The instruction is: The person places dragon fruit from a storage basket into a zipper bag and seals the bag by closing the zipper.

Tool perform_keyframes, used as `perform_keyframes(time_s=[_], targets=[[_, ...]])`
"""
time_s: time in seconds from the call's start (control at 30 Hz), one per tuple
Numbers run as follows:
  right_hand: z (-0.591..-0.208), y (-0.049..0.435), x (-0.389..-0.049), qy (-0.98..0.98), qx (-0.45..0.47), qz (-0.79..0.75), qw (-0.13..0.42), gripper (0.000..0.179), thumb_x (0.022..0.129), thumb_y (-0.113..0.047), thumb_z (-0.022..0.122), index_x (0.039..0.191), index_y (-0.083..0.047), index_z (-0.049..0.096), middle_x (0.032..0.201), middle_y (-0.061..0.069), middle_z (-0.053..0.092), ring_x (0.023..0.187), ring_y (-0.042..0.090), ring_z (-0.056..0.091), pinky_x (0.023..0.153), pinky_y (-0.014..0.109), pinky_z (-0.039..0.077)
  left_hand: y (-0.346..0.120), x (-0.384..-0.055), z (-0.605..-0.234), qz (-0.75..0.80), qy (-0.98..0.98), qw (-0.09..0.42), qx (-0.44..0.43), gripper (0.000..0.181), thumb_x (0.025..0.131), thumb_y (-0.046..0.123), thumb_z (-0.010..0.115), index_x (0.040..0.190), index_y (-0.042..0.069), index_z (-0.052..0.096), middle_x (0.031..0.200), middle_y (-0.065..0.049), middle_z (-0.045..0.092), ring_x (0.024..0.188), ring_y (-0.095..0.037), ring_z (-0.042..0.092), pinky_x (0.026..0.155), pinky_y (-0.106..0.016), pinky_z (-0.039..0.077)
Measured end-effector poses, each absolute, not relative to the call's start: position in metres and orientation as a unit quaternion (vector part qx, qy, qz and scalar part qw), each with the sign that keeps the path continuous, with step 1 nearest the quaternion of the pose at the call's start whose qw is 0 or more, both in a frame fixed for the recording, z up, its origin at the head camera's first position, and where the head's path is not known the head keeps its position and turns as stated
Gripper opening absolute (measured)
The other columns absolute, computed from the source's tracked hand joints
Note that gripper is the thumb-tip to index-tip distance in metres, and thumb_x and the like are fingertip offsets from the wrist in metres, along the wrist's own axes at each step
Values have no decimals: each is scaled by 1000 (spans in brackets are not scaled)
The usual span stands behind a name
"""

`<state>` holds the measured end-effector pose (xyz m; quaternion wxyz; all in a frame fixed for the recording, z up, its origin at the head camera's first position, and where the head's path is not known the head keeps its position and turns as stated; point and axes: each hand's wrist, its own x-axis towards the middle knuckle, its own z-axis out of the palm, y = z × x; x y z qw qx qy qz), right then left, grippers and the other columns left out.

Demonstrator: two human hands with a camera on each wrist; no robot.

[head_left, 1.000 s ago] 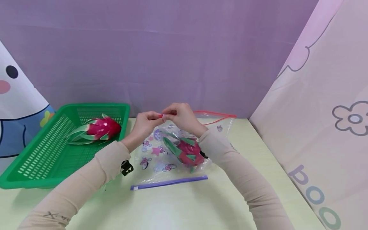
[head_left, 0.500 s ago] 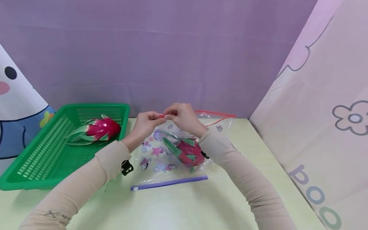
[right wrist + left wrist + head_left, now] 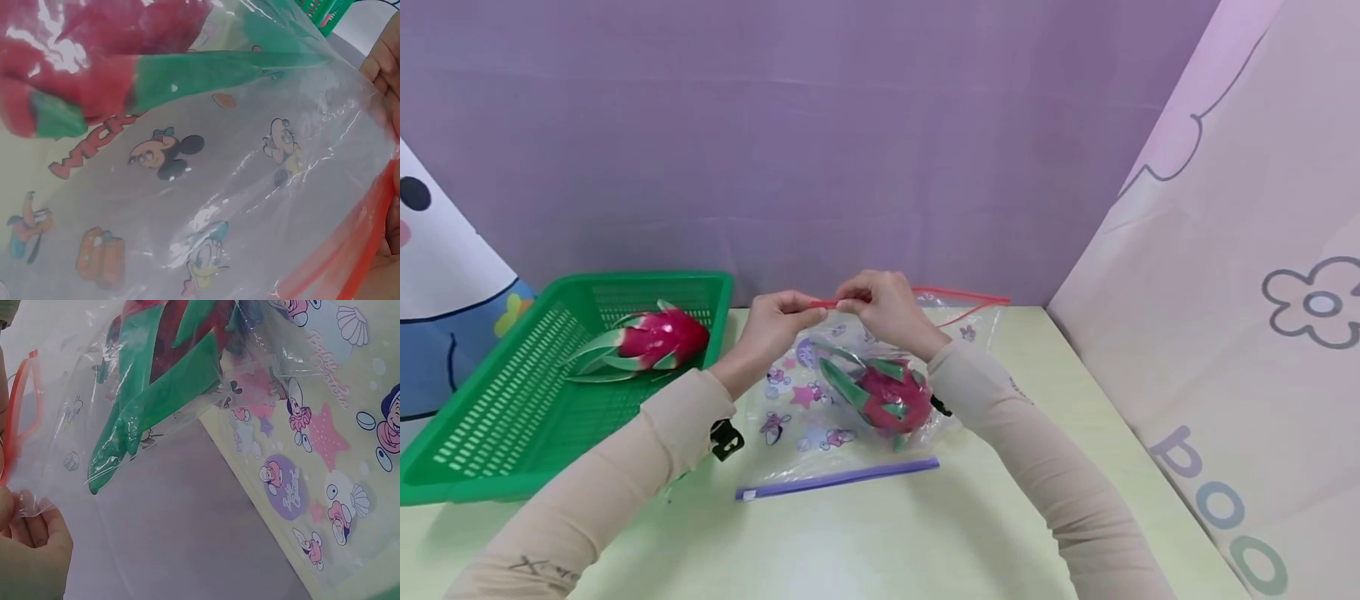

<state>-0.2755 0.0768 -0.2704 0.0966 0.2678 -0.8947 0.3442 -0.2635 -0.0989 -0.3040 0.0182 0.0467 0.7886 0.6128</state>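
A clear zip bag with a red closure strip holds a dragon fruit, red-pink with long green scales. My left hand pinches the left end of that strip. Close beside it, my right hand pinches the strip a little further right, leaving a short red length between the fingers. Right of my right hand, the strip's two edges stand apart. In the right wrist view, cartoon figures are printed on the bag. Below lies another printed bag with a purple slider strip.
To the left stands a green plastic basket with a second dragon fruit in it. A purple cloth hangs behind the pale table. A printed panel borders the right side.
My right hand has shifted slightly right, away from my left fingers, so more of the red strip shows between them. The head view has shifted slightly.
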Motion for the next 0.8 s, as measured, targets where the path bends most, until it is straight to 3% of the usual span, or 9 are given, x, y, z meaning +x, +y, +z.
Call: perform_keyframes(time_s=[0.17, 0.8], targets=[[-270, 82, -278, -896, 268, 342, 95, 10, 85, -13, 64, 89, -9, 72, 88, 3, 68, 68, 12, 57, 59, 23, 50, -98, -264, -303, 619, 784, 21, 37, 24, 87, 26, 63, 101, 6, 65, 105, -8, 62, 97, -21, 53, 91, -39, 45], [-268, 106, -279, -910, 260, 309, 95, 11, 86, -14, 63, 92, -10, 72, 90, 2, 68, 74, 12, 60, 67, 26, 50, -104, -263, -311, 639, 769, 22, 14, 30, 86, 30, 63, 108, 11, 63, 105, -3, 61, 101, -21, 55, 91, -35, 46]])
